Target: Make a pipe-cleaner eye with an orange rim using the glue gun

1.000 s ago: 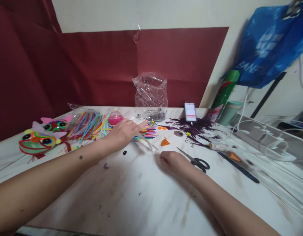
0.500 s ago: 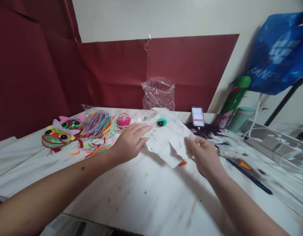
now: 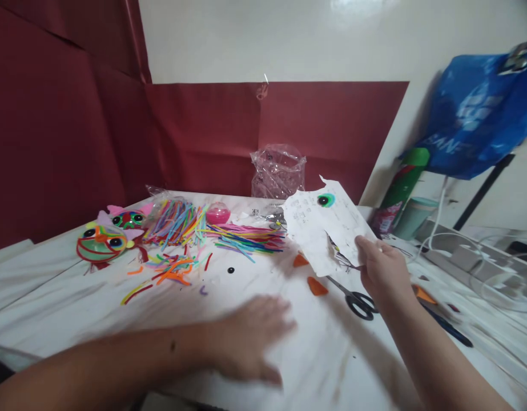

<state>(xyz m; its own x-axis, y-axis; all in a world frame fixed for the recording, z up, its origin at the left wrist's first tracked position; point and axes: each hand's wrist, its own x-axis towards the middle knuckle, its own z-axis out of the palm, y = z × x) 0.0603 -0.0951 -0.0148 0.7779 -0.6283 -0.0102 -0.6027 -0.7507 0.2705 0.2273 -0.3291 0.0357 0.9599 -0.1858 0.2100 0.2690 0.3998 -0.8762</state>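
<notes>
The right hand (image 3: pixel 385 271) pinches the lower edge of a torn white paper sheet (image 3: pixel 314 225) between thumb and fingers, holding it upright in the air above the white desk (image 3: pixel 96 302) — a green-ringed black eye sticker (image 3: pixel 326 200) sits near its top. Black-handled scissors (image 3: pixel 357 299) and orange triangular foam scraps (image 3: pixel 317 285) lie just below it. The left hand (image 3: pixel 250 337), blurred, hovers palm-down over the desk's near part, fingers stretched flat and holding nothing — well apart from the sheet.
</notes>
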